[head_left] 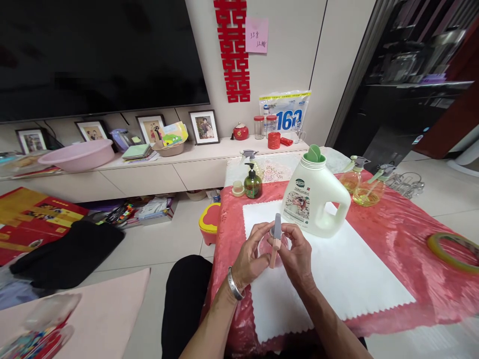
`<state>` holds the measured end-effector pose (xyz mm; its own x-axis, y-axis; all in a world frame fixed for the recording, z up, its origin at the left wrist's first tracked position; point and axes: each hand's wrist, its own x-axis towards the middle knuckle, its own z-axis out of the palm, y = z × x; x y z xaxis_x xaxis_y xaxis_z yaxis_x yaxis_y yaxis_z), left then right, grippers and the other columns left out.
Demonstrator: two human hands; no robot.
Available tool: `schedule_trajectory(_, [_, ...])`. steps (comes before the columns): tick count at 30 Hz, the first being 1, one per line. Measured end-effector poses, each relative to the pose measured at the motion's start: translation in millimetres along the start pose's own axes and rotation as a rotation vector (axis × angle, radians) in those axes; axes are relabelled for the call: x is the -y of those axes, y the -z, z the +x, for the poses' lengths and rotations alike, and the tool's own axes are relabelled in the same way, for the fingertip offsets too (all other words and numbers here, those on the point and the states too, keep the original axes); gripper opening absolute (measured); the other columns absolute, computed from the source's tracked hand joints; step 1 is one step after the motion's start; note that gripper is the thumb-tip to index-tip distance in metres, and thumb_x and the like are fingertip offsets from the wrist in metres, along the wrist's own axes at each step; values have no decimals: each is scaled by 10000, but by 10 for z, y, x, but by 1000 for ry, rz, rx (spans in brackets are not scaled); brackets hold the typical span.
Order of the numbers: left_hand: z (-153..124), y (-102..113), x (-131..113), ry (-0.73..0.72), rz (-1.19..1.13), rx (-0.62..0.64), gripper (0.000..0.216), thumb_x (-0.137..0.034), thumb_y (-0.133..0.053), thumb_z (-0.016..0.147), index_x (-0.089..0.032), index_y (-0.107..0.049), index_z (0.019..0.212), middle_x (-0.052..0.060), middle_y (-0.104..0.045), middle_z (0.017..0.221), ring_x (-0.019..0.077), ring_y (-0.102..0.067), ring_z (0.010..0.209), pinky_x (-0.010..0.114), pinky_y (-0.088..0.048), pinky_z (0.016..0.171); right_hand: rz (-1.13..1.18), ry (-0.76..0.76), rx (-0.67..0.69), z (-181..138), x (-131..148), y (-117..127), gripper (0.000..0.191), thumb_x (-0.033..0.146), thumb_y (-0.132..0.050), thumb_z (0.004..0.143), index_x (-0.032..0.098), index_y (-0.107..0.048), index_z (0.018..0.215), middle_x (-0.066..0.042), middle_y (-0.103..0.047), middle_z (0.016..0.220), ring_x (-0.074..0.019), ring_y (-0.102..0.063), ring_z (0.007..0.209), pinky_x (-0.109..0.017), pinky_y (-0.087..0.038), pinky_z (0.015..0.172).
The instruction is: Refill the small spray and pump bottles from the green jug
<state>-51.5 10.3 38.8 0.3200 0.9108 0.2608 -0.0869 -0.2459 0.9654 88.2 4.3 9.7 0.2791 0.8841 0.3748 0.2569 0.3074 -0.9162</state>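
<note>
A small spray bottle [277, 228] with a grey top and a pinkish trigger stands upright over the white mat [348, 279]. Its rounded, see-through body looks pink and is partly covered by my fingers. My left hand [250, 257], with a silver bracelet on the wrist, is closed round the bottle's left side. On the other side, my right hand [297, 252] grips the bottle near its neck and trigger. Just behind my right hand is a big pale-green detergent jug [318, 197] with its mouth uncapped and a green scoop-like piece [315, 153] tilted in the opening.
A green pump bottle [253, 183] and a pale cap [238, 188] sit behind the mat on the red tablecloth [232, 224]. Two spray bottles with yellow liquid [368, 192] stand at right, near a tape roll [436, 249]. A small stool [209, 222] is left of the table.
</note>
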Motion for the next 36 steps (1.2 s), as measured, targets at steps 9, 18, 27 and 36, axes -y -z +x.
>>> schedule_trajectory(9, [6, 5, 88, 36, -147, -31, 605, -443, -762, 808, -215, -550, 1327, 128, -633, 1291, 266, -593, 1245, 434, -436, 1101, -15, -25, -20, -9, -8, -33, 246, 329, -707, 746, 202, -620, 938, -41, -650, 976, -196, -609, 926, -338, -481, 829])
schedule_trajectory(18, [151, -79, -64, 157, 20, -172, 309, -270, -836, 698, -192, -651, 933, 52, -739, 941, 220, -698, 964, 352, -537, 881, -66, 11, -39, 8, 13, -22, 235, 349, -668, 725, 205, -611, 902, -38, -639, 942, -186, -595, 865, -322, -475, 761])
schedule_trajectory(27, [179, -48, -101, 1, 129, -165, 185, -226, -778, 733, -195, -716, 905, 36, -654, 945, 178, -674, 889, 348, -562, 884, -46, 28, 119, 15, 6, 89, 300, 406, -662, 821, 208, -610, 1040, -58, -624, 1061, -204, -586, 989, -343, -479, 866])
schedule_trajectory(36, [160, -71, -139, 28, 56, -161, 253, -238, -745, 766, -202, -695, 1011, 65, -722, 1003, 210, -693, 956, 360, -549, 907, -14, -17, 376, 74, 131, 267, 446, 496, -458, 986, 279, -592, 1353, -64, -582, 1207, -213, -538, 1166, -362, -443, 1016])
